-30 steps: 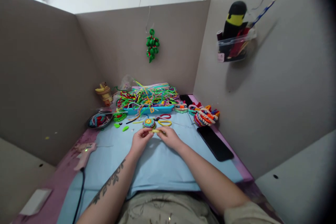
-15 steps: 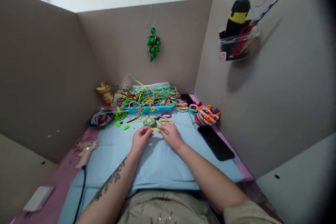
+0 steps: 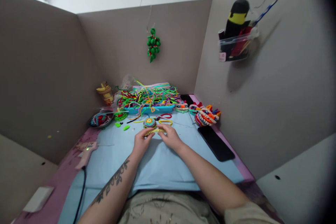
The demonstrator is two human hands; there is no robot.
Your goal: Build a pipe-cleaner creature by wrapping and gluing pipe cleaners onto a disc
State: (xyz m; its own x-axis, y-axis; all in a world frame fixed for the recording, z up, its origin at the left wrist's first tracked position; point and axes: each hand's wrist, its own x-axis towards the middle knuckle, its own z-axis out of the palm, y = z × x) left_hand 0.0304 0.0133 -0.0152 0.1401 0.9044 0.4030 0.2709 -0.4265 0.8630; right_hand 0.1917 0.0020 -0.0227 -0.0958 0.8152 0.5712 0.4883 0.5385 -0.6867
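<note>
A short yellow twisted strip (image 3: 156, 131), which looks like coiled pipe cleaner, is stretched between my two hands above the blue cloth. My left hand (image 3: 142, 140) pinches its left end with the fingertips. On its right end, the fingers of my right hand (image 3: 170, 136) are closed. Just behind the strip sits a round striped coil piece (image 3: 149, 123) with a yellow centre. Scissors with red and yellow handles (image 3: 165, 119) lie right behind my right hand. Small bright green pieces (image 3: 126, 127) are on the cloth to the left.
A blue tray (image 3: 149, 109) heaped with coloured pipe cleaners stands at the back. A pink glue gun (image 3: 86, 154) with a cord lies left. A black phone (image 3: 215, 143) and colourful woven figures (image 3: 207, 115) are on the right. Grey partitions (image 3: 147, 17) enclose the table.
My hands have moved slightly apart, and more of the yellow strip shows between them. The round striped piece behind is less covered by my fingers.
</note>
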